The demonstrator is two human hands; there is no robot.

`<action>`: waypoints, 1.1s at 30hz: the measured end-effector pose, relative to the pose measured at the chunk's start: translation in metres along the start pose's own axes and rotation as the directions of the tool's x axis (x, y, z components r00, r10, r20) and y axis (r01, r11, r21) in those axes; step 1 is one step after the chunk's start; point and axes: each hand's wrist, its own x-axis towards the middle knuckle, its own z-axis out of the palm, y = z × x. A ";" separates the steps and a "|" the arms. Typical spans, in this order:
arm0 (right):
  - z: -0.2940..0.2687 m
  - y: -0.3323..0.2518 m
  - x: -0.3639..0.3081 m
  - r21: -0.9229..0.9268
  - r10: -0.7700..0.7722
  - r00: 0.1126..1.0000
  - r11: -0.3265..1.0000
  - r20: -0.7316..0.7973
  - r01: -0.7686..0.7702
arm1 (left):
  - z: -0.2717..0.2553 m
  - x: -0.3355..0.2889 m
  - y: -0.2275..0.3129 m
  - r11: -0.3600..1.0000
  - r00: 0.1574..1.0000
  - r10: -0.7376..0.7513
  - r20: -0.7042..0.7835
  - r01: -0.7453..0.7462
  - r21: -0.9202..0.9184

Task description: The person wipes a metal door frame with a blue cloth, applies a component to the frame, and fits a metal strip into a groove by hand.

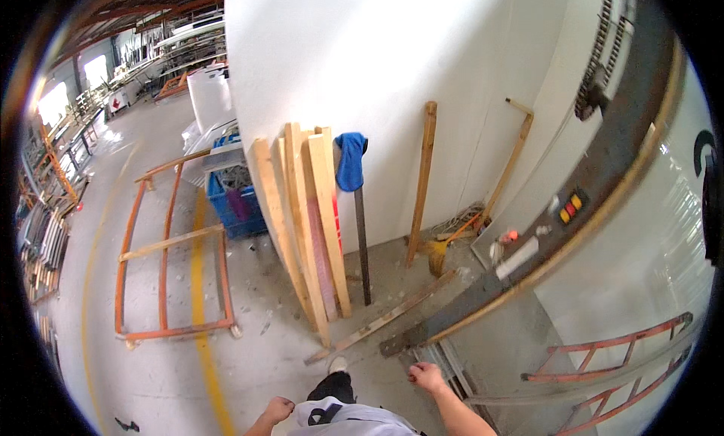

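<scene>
In the head view, my right hand (427,376) is curled narrow in a loose fist, and the nearest things to it are the metal rails (456,372) just beside it; their number I can't tell. My left hand (279,409) is curled narrow too, low by my shirt (343,417).

The near end of a long dark counter (483,296) stops a little ahead of my right hand, its wooden edge running up to the right. One board (388,317) lies across the floor (283,368) ahead of my shoe (338,364), so the wider room for moving is on my left, up to the orange frame (164,285).

Counting: one orange frame on the floor, two orange ladder-like frames (630,351) at right, two yellow floor lines (200,293), one blue crate (245,217), one blue cloth (351,163) atop one dark pole (363,247), one broom (437,256). At least four pale timbers (302,225) lean against the white wall (324,51); they overlap, so I can't settle the exact count.
</scene>
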 end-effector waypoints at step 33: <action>0.032 -0.480 0.453 -0.020 -0.488 0.668 0.815 -0.562 0.579 | -0.159 0.155 0.316 0.941 0.922 -0.270 -0.278 0.190 -0.281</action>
